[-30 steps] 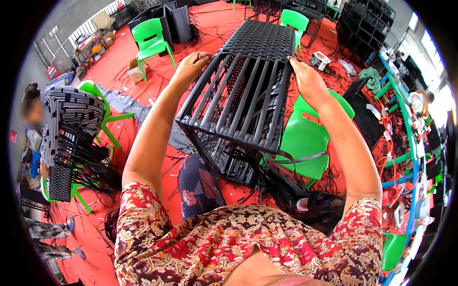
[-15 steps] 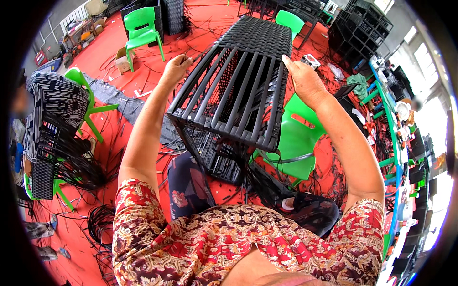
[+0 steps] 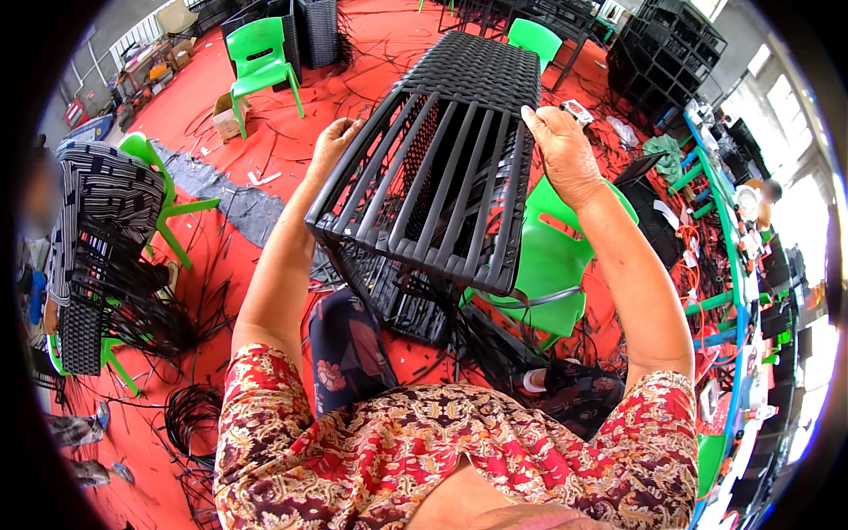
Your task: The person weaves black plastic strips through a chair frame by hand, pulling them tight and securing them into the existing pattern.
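In front of me stands a black box-shaped wicker frame (image 3: 468, 75), tightly woven at its far end. Its near part has spaced black slats (image 3: 433, 177) running lengthwise, with dark gaps between them. My left hand (image 3: 336, 146) is beside the frame's left edge, fingers curled into a pinch; whatever they hold is too thin or hidden to make out. At the right edge, where the weave meets the bare slats, my right hand (image 3: 565, 155) is closed with its thumb against the frame. Its other fingertips are partly hidden.
A green chair (image 3: 548, 265) is just right of the frame, another green chair (image 3: 261, 62) farther back. To the left, a person in a striped top (image 3: 110, 181) handles black woven work. Coiled black strips (image 3: 190, 420) lie on the red floor (image 3: 344, 79). A cluttered blue-edged table runs along the right.
My left hand has come slightly nearer to me and closer to the frame's left edge. My right hand has shifted a little at the right edge. The view has moved slightly.
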`<action>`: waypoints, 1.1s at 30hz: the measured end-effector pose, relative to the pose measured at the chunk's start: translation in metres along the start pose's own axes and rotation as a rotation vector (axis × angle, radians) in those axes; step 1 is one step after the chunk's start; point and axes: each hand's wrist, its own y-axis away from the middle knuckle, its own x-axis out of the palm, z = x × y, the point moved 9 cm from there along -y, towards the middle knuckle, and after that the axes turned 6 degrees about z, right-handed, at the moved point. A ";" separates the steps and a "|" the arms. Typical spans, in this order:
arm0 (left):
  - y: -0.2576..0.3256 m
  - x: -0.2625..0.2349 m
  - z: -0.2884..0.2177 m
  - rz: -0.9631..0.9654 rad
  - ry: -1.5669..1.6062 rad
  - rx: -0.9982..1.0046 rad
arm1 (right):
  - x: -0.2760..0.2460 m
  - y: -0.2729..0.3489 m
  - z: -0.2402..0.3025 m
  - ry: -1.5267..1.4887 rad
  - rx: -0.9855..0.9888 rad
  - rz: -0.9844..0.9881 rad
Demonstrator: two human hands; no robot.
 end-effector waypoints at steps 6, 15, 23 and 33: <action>0.013 0.043 0.014 -0.002 0.653 -0.185 | 0.001 0.002 -0.001 -0.060 0.037 0.017; 0.023 0.056 -0.005 0.025 0.750 -0.166 | 0.013 0.020 -0.027 -0.274 0.253 0.018; 0.024 0.049 -0.005 0.017 0.520 -0.221 | -0.006 0.029 -0.052 -0.680 0.379 -0.182; 0.030 0.049 -0.024 0.111 0.401 -0.313 | 0.033 0.039 -0.004 -0.433 0.317 -0.015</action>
